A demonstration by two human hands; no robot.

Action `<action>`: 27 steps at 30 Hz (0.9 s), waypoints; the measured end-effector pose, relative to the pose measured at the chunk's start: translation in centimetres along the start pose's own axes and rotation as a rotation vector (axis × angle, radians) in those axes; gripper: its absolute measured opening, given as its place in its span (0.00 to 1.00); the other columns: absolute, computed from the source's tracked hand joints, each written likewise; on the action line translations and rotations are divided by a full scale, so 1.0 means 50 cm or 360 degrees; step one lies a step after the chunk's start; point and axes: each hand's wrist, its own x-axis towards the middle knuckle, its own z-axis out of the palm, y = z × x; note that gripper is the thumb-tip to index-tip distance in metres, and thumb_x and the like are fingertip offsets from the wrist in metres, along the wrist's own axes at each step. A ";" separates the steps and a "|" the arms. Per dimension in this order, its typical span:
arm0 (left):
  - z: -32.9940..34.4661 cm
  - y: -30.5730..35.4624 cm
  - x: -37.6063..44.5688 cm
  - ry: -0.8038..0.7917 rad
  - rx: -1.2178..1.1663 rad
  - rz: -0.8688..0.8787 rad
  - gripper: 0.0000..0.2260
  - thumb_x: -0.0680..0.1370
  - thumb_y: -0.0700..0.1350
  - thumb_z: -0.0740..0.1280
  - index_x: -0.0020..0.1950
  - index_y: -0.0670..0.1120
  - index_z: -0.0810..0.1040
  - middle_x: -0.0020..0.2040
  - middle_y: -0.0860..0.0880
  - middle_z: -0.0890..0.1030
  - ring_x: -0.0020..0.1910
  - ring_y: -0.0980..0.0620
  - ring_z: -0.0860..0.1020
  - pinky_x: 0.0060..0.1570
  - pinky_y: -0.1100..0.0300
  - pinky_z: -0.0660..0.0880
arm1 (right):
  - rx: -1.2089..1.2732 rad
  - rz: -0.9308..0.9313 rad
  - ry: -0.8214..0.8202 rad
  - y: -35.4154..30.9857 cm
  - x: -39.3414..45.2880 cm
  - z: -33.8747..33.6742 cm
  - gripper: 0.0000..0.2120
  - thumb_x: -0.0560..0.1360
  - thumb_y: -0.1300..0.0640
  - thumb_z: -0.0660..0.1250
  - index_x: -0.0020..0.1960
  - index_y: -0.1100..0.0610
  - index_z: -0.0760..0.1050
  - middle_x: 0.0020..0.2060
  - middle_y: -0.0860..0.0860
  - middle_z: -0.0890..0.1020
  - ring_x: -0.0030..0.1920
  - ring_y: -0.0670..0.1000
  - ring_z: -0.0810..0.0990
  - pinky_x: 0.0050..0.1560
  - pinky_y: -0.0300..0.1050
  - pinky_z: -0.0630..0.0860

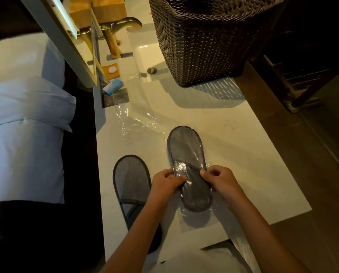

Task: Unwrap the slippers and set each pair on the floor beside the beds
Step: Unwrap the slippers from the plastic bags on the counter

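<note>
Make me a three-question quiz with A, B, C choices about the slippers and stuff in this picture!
1. Where is the bare slipper? A in the basket B beside the left hand C on the pillow
2. What colour are the slippers? A grey B red C yellow
3. The slipper in both hands is: A bare B still in plastic C torn in half

Answers: B, it lies on the counter by that hand. A, both look grey. B, clear wrap covers the held slipper, which the right hand also grips.
</note>
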 end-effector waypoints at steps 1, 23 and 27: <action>-0.006 0.002 -0.009 -0.0047 -0.0009 0.0009 0.11 0.75 0.40 0.72 0.57 0.41 0.81 0.46 0.45 0.87 0.46 0.48 0.86 0.47 0.57 0.83 | 0.0031 -0.0006 -0.0035 -0.004 -0.006 0.004 0.11 0.73 0.51 0.73 0.36 0.56 0.77 0.31 0.52 0.78 0.33 0.50 0.76 0.38 0.46 0.73; -0.176 0.070 -0.103 0.0120 -0.0319 0.0442 0.12 0.76 0.38 0.69 0.60 0.44 0.77 0.51 0.46 0.87 0.50 0.46 0.86 0.47 0.50 0.83 | -0.0326 -0.0597 -0.0328 -0.114 -0.133 0.039 0.08 0.77 0.56 0.68 0.51 0.43 0.78 0.43 0.42 0.83 0.45 0.40 0.82 0.39 0.28 0.78; -0.183 0.072 -0.102 0.0135 -0.0302 0.0459 0.12 0.76 0.38 0.70 0.59 0.44 0.77 0.50 0.46 0.87 0.49 0.46 0.86 0.43 0.55 0.83 | -0.0383 -0.0586 -0.0314 -0.116 -0.133 0.043 0.06 0.77 0.57 0.68 0.49 0.46 0.79 0.41 0.43 0.83 0.43 0.41 0.82 0.39 0.28 0.78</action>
